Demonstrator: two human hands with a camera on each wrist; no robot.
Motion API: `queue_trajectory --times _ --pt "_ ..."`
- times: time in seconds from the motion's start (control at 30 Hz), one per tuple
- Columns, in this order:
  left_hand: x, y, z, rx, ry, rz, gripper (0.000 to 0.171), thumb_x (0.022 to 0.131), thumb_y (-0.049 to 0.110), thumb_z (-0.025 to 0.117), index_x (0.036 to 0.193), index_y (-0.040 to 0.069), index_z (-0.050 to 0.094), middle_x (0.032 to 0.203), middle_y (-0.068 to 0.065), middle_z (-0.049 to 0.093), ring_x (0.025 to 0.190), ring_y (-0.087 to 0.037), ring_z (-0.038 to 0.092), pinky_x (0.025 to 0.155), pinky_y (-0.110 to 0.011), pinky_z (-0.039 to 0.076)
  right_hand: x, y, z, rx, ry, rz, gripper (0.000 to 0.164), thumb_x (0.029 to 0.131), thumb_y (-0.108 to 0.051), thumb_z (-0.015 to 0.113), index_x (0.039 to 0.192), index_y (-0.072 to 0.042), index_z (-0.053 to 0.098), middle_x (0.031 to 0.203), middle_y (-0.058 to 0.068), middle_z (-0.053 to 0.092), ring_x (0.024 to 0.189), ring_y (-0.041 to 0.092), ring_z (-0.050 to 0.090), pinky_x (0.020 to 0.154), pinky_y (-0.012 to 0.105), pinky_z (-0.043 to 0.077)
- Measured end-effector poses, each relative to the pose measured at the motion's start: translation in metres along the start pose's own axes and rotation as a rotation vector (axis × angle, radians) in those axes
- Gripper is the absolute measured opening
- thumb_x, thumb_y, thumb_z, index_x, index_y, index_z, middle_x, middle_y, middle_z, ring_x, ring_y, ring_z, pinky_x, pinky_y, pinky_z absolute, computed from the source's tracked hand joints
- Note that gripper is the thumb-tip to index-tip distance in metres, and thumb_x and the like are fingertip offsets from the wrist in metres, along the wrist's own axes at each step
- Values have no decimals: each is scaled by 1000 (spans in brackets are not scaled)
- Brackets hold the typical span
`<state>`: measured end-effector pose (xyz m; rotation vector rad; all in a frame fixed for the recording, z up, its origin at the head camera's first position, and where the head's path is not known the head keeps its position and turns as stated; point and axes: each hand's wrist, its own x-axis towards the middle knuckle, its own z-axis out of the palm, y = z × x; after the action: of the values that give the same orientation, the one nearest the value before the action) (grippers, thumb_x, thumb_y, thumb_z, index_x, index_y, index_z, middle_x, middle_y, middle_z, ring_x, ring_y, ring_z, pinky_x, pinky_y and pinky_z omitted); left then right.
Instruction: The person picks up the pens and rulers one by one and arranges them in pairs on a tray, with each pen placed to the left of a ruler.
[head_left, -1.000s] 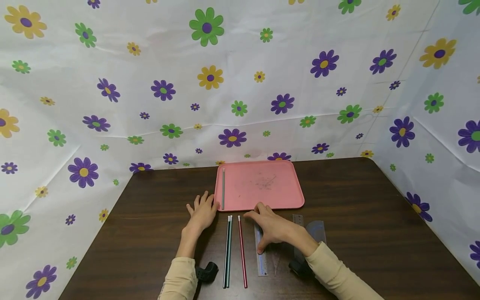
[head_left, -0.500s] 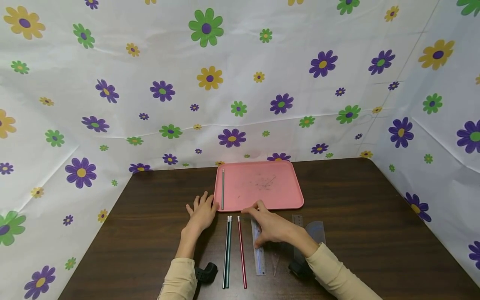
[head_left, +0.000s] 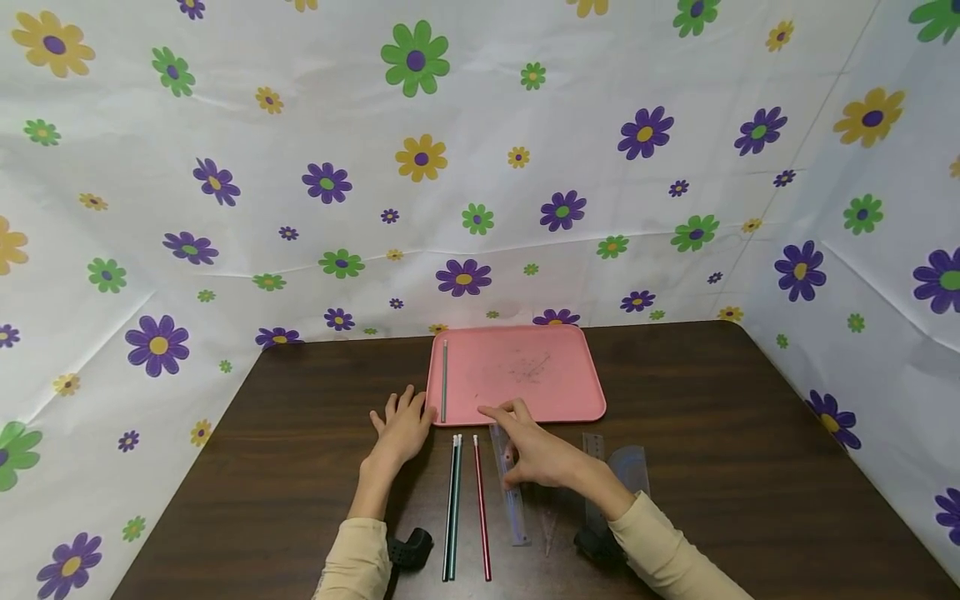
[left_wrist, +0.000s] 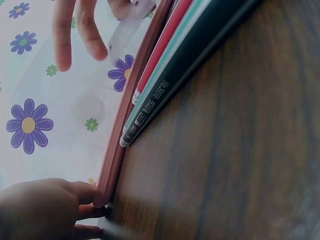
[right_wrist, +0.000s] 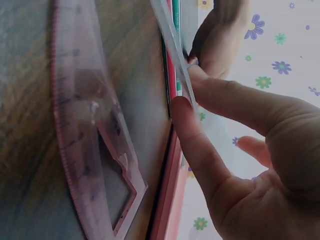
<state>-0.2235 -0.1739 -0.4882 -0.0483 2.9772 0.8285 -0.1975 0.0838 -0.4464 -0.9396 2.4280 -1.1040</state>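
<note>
In the head view my right hand pinches a clear ruler between thumb and fingers, right of the red pencil. The ruler appears edge-on in the right wrist view, its far end tilted up near the tray. My left hand rests with fingers spread at the front left corner of a pink tray, fingertips touching its rim. A green pencil lies along the tray's left side. In front of the tray lie a black pencil and another green pencil, side by side.
Right of the ruler lies a clear set square, partly shadowed. A second clear ruler and a clear protractor lie near my right forearm, partly hidden by it. Flowered cloth hangs behind and beside the dark wooden table.
My right hand has shifted slightly left and toward the tray, and the ruler has come with it, now slanted with its far end nearer the tray. My left hand stays put.
</note>
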Motion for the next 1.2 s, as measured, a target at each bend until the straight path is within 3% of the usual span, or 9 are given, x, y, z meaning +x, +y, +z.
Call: queue_trajectory --times 0.17,0.4,0.53,0.83,1.2 --pt "-1 0 0 -5 -9 6 52 107 35 40 149 6 43 162 -23 25 149 -51 12 109 -80 -2 1 2 2 27 21 21 98 75 7 81 156 -10 29 132 16 41 77 12 60 62 21 52" --pt "0 1 -1 -9 -12 -3 53 106 36 40 149 6 43 163 -22 24 149 -50 11 109 -79 -4 3 4 0 51 59 -8 82 79 4 78 150 -2 39 113 11 59 74 8 64 66 21 53" --pt "1 0 -1 -9 -8 -2 52 106 36 41 149 6 44 162 -22 25 149 -51 12 109 -79 -3 5 3 0 65 62 -10 80 79 5 78 149 0 39 109 10 59 73 9 64 66 21 53" --pt "1 0 -4 -10 -5 4 50 107 34 41 148 5 44 161 -23 26 149 -51 12 108 -80 -2 6 -1 1 175 69 64 80 83 11 69 153 -7 35 118 13 53 69 15 62 49 34 56" --pt "2 1 -4 -15 -10 -2 51 106 35 41 148 6 45 162 -22 26 149 -51 13 109 -79 -2 10 -1 2 175 130 86 75 87 7 69 152 -13 40 122 14 59 67 14 62 50 34 56"
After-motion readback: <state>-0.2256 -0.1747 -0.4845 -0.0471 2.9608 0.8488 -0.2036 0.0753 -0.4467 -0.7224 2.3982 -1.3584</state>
